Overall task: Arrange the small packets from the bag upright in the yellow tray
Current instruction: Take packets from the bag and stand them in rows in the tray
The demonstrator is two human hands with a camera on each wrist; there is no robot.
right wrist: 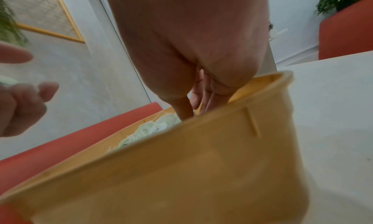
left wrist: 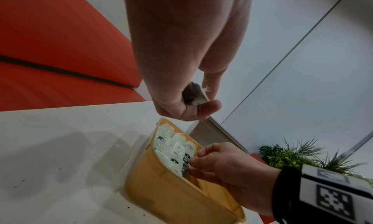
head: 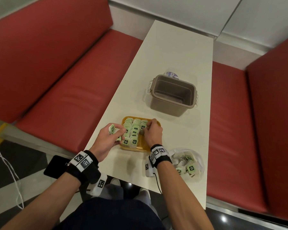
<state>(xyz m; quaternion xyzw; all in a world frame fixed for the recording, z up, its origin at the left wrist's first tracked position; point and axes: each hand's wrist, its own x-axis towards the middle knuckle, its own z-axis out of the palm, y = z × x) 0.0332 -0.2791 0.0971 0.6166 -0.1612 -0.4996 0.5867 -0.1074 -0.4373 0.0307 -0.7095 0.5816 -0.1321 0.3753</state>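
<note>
The yellow tray [head: 140,148] stands near the table's front edge, with rows of small green packets [head: 131,130] upright in its left and middle part. My left hand [head: 118,131] hovers at the tray's left rim and grips a few packets [head: 112,128]. My right hand [head: 145,128] reaches into the tray's right side and pinches one packet [left wrist: 186,158] with a black label against the last row. The clear bag [head: 188,163] lies to the right of my right wrist with several packets inside. The right wrist view shows the tray wall [right wrist: 201,171] close up and fingers [right wrist: 193,103] going down inside.
An empty brown bin [head: 171,95] stands behind the tray, with a blue-labelled item [head: 171,75] behind it. A white device with a cable [head: 149,168] lies by my right wrist. Red benches [head: 73,97] flank the narrow white table [head: 178,52].
</note>
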